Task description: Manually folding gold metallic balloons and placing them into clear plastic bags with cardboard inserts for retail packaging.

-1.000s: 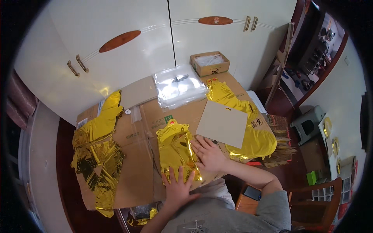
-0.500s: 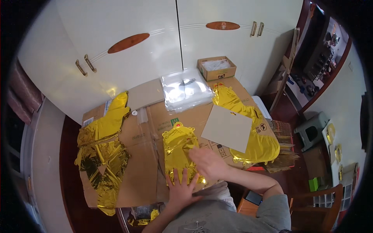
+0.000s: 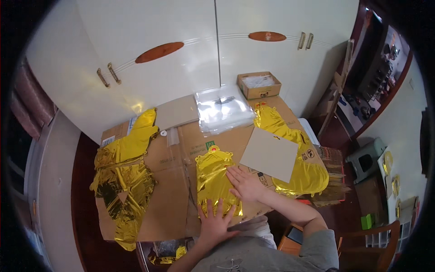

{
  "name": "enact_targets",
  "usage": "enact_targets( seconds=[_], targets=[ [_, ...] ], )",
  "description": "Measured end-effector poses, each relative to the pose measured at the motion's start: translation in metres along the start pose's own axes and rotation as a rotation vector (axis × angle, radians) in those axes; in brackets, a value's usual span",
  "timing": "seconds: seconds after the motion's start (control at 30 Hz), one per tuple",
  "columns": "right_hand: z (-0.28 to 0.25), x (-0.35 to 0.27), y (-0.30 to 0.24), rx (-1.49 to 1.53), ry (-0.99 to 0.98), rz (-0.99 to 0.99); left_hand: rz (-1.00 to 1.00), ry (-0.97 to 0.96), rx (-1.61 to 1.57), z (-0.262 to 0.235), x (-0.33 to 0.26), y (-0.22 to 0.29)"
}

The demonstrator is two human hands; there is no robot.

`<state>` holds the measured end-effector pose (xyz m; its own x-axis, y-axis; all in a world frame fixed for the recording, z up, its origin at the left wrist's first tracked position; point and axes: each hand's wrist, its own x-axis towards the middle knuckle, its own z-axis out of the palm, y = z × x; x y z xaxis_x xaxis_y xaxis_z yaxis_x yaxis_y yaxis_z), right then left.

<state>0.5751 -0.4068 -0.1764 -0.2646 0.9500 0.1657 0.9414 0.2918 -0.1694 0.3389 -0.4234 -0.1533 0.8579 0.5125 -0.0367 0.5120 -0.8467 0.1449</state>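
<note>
A flat gold foil balloon (image 3: 210, 174), with a small red dot on its scalloped far end, lies before me on the cardboard-covered table. My left hand (image 3: 216, 225) presses on its near end, fingers spread. Along its right edge, my right hand (image 3: 247, 186) rests with fingers stretched out flat, holding nothing. To the right, a square grey card (image 3: 268, 154) partly covers another gold foil piece (image 3: 312, 181). Farther left lies more wrinkled gold foil (image 3: 127, 179), draped over the table's left side.
Clear plastic bags (image 3: 219, 113) are stacked at the back, beside a small open cardboard box (image 3: 260, 90). White cabinet doors (image 3: 181, 22) stand behind the table. On the right are a grey-green stool (image 3: 366, 158) and a wooden chair (image 3: 389, 245). Flattened cardboard (image 3: 174, 170) covers the table.
My right hand has come down from a blurred, raised pose to lie flat along the balloon's right edge. The balloon looks smoother. My left hand stays at its near end.
</note>
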Motion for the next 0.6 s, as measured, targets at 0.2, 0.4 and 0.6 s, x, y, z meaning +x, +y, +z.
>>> enact_targets(
  seconds=[0.2,0.4,0.6],
  targets=[
    [-0.009,0.018,-0.005,-0.208,-0.011,0.035,-0.004,0.042,-0.024,0.006,-0.003,-0.002],
    [0.010,0.045,-0.055,0.112,0.012,-0.313,-0.004,-0.018,-0.016,0.008,-0.003,-0.005],
    [0.023,0.068,-0.043,0.082,-0.003,-0.252,0.010,0.103,-0.038,0.005,-0.005,-0.005]
  ],
)
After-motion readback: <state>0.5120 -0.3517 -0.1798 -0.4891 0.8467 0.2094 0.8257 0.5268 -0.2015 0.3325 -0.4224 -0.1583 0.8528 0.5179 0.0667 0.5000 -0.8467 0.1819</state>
